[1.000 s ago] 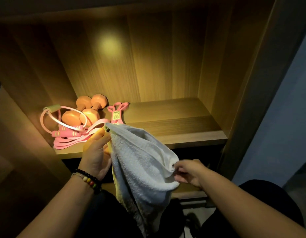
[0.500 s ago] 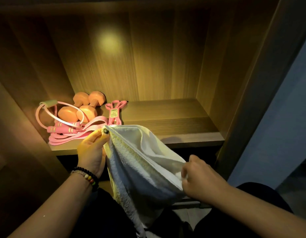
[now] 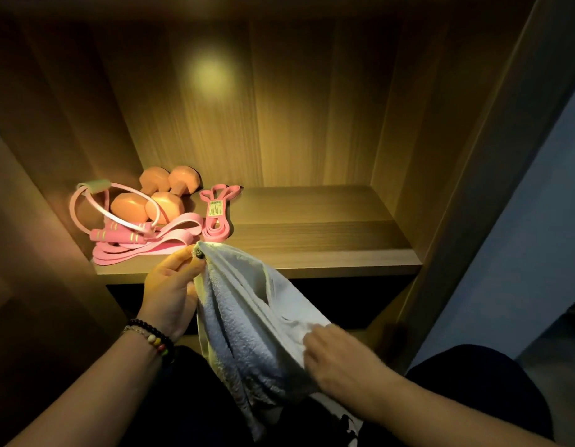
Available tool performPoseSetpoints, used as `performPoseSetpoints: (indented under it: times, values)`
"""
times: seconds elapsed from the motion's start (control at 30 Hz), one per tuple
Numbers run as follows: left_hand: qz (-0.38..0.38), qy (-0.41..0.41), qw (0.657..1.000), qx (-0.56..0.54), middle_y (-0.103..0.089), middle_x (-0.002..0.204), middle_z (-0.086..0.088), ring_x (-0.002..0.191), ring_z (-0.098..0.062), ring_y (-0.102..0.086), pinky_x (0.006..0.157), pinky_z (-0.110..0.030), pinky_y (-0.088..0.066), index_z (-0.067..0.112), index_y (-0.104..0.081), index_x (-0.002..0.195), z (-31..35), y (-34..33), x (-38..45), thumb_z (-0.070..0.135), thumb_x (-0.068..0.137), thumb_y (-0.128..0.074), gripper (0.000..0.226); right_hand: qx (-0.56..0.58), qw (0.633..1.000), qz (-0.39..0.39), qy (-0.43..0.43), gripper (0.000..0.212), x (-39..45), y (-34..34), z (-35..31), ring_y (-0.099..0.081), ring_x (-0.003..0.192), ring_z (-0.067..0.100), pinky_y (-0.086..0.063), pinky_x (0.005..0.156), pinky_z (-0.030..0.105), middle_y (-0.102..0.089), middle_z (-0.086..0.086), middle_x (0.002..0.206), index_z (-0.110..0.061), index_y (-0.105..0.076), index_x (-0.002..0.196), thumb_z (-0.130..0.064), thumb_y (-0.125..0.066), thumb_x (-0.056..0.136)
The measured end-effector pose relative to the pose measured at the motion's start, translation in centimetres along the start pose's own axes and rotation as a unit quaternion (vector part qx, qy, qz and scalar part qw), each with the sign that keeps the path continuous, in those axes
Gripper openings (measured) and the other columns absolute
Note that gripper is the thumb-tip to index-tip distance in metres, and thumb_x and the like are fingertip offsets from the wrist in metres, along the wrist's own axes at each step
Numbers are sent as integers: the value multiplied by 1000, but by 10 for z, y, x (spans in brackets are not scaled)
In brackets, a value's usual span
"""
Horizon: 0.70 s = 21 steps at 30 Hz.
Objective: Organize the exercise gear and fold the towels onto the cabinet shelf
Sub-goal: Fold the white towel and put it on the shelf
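Below the wooden cabinet shelf (image 3: 312, 233), the pale terry-cloth towel (image 3: 247, 321) hangs, its lower end lost in shadow. The left hand (image 3: 171, 291) pinches its top corner; the right hand (image 3: 336, 359) grips a lower edge, fingertips hidden behind cloth. Orange dumbbells (image 3: 157, 198) and pink resistance bands (image 3: 170, 237) sit at the shelf's left.

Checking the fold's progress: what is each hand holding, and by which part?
Both hold the white towel. The left hand pinches its top corner; the right hand grips a lower edge, its fingers hidden in the cloth.
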<state>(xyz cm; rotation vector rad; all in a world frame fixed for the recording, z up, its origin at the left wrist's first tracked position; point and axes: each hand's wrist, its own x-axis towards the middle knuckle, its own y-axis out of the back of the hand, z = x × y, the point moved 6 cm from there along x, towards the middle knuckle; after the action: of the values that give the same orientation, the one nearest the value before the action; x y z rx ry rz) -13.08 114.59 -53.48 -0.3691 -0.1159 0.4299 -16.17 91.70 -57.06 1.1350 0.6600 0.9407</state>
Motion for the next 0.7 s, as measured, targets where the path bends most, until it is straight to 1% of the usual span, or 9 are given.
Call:
performPoseSetpoints:
  times: [0.1,0.17,0.23,0.33,0.43,0.53,0.6,0.63,0.7]
  values:
    - [-8,-3,1000,5,-73,85,-3,80,-14,-70,73,-24,-58,4,-63,101,-2,-1,-1,-8,86,-53,21,4,995,-2,100,33,-4,-30,-23,-58,105,22,-46,87,31,-61,2,112,-21,-73,96,-26,-40,93]
    - [-4,-5,1000,0,-72,86,-3,81,-13,-69,74,-24,-58,5,-64,101,-1,1,-1,0,77,-62,25,-45,988,-77,126,33,-2,-49,-20,-58,109,22,-38,98,36,-65,-1,110,-27,-73,94,-27,-40,94]
    - [3,-9,1000,6,-72,88,-3,82,-13,-69,74,-24,-58,4,-63,103,1,5,3,2,79,-62,25,-68,984,-138,86,36,-3,-55,-2,-61,100,26,-21,110,43,-71,1,90,-22,-74,87,-25,-38,91]
    - [7,-13,999,40,-72,87,-3,81,-15,-69,75,-24,-58,2,-64,103,3,9,9,-4,87,-54,20,-13,985,-172,-16,48,-9,-48,37,-58,108,31,12,116,43,-71,15,95,-7,-69,101,-26,-26,97]
    - [17,-9,997,70,-73,88,-5,81,-17,-69,75,-25,-58,1,-65,101,7,12,15,-4,87,-56,18,62,974,-188,-108,67,-13,-19,88,-42,126,22,-3,111,57,-62,8,120,-14,-67,112,-58,-18,98]
    - [28,-6,997,78,-68,107,-19,96,-27,-67,89,-37,-56,-4,-65,108,16,16,24,-1,87,-59,23,16,980,-170,-104,105,-12,18,123,-45,115,18,-25,89,46,-61,1,111,-19,-67,99,-78,12,66]
    - [28,-5,996,88,-64,116,-24,106,-34,-62,98,-48,-49,-6,-62,117,25,15,30,0,88,-59,29,-37,986,-142,-84,89,-8,35,143,-46,112,18,-28,77,38,-63,-1,107,-19,-67,98,-76,-1,78]
    - [33,-8,996,86,-64,117,-23,108,-34,-61,99,-49,-48,-6,-60,119,29,13,32,-1,90,-57,30,-56,990,-107,-71,69,-4,43,153,-47,111,18,-29,75,35,-64,-2,107,-21,-67,100,-68,-18,90]
    - [48,-19,996,73,-66,110,-17,102,-30,-61,96,-45,-48,-5,-61,118,39,8,34,-1,92,-55,27,-75,996,-5,-36,33,2,74,173,-54,106,19,-32,69,32,-67,-4,100,-24,-70,98,-48,-47,96]
